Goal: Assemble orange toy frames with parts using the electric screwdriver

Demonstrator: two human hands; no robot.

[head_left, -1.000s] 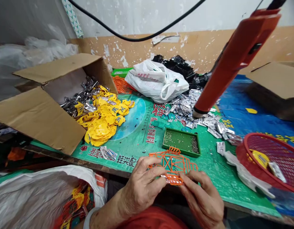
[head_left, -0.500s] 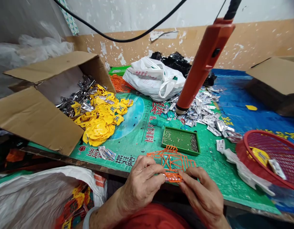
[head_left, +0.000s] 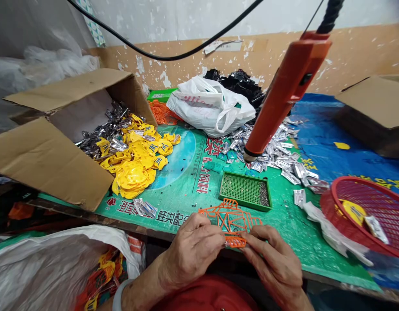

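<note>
Between my hands, at the table's front edge, is an orange plastic lattice frame [head_left: 234,218]. My left hand [head_left: 194,248] pinches its near left end, with the fingertips pressed together. On the near right end my right hand [head_left: 273,255] grips the frame between thumb and fingers. A short orange strip with shiny silvery spots [head_left: 235,241] shows at the frame's near side, between the fingertips. Just beyond the frame lies a green tray [head_left: 228,193] of small metal pieces. Above the table hangs a red electric screwdriver [head_left: 285,93], touched by neither hand.
An open cardboard box [head_left: 53,160] spills yellow plastic parts [head_left: 134,172] at left. Silvery parts [head_left: 273,149] lie heaped beyond the tray, near a white plastic bag [head_left: 209,106]. A red basket [head_left: 374,198] stands at right. A white sack [head_left: 69,255] sits below the table's left edge.
The hanging screwdriver has swung to the right and slightly downward. The lattice frame has tilted and shifted slightly in my fingers; both hands keep their hold.
</note>
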